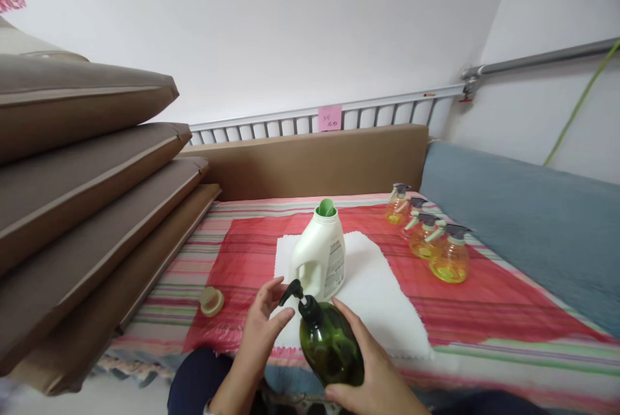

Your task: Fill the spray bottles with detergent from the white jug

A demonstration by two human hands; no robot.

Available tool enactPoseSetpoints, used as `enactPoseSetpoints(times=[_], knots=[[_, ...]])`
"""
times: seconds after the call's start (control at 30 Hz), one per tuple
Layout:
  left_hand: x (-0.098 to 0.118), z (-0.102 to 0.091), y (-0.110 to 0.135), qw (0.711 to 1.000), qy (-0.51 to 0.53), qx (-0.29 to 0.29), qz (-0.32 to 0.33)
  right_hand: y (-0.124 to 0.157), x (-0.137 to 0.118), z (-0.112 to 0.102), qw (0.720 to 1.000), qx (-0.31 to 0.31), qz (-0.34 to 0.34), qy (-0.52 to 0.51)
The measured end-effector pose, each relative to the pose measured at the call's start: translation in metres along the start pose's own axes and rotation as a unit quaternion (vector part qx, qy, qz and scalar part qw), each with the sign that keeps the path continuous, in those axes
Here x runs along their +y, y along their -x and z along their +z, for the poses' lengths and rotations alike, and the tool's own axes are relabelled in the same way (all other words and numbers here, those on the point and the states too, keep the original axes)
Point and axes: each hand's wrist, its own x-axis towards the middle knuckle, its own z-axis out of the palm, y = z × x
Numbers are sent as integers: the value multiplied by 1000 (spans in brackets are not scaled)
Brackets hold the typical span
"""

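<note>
A dark green pump bottle (332, 345) with a black pump head is tilted to the left, and my right hand (371, 363) is wrapped around its right side and base. Close to the pump nozzle is my left hand (266, 312), its thumb and fingers apart and nothing between them. Just beyond stands a white detergent jug (317, 250), upright, with a green spout showing at its uncapped mouth. The jug rests on a white cloth (372, 292).
A pale round cap (211, 301) lies at the left on the red sheet (232, 273). Several spray bottles (449, 263) holding yellow liquid stand in a row at right. Stacked brown cushions (97, 202) rise on the left; a blue-grey cushion (523, 208) borders the right.
</note>
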Motion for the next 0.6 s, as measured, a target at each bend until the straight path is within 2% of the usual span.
enactPoseSetpoints(times=[0.1,0.2,0.4,0.47,0.6], knots=[[6,10,8,999,39,-21,18,1,5,5,1000,-7,-15,18],[13,20,15,997,72,-25,-1,1,8,8,999,-20,-25,26],[18,20,14,984,137,-115,-22,-1,5,4,999,-30,-2,-16],[15,21,13,984,150,-98,-12,-2,2,4,1000,-26,-3,-7],[12,28,16,992,124,-10,-22,-3,4,7,999,-34,-3,8]])
